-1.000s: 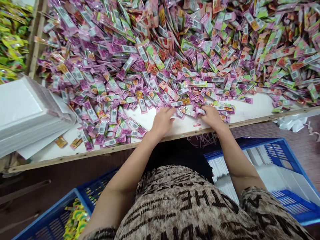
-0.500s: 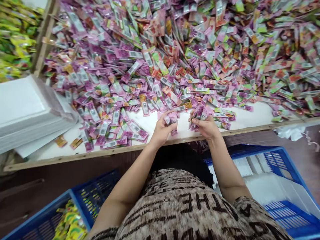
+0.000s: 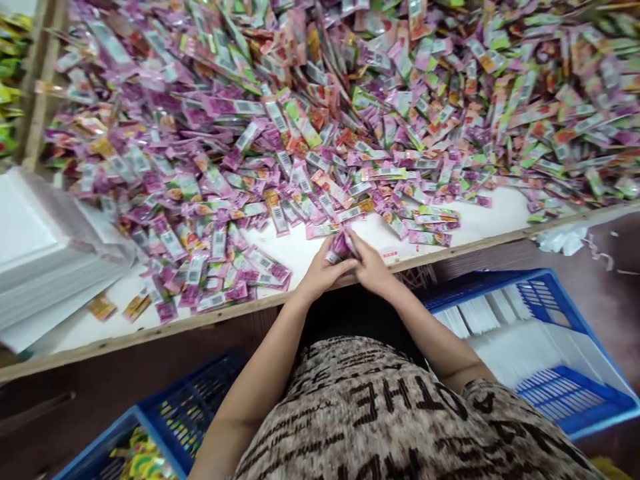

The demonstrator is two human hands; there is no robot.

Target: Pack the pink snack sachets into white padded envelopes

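My left hand (image 3: 320, 270) and my right hand (image 3: 370, 263) are together at the table's front edge, with fingers wrapped round a small bunch of purple sachets (image 3: 341, 245) between them. How many sachets are in the bunch cannot be made out. Behind my hands, a large heap of purple, pink and green sachets (image 3: 300, 127) covers the table (image 3: 305, 250). A loose group of purple sachets (image 3: 215, 273) lies to the left of my left hand. A few green and purple sachets (image 3: 430, 227) lie to the right of my right hand.
A stack of white sheets or trays (image 3: 40, 247) stands at the left, beside two small orange sachets (image 3: 101, 307). Below the table are a blue crate (image 3: 575, 320) holding white stacks at the right and blue crates (image 3: 150, 427) with yellow packets at the left.
My right hand has moved left with its sachets and now meets my left hand; the two bunches are together. The camera view has shifted slightly, so the table appears further left.
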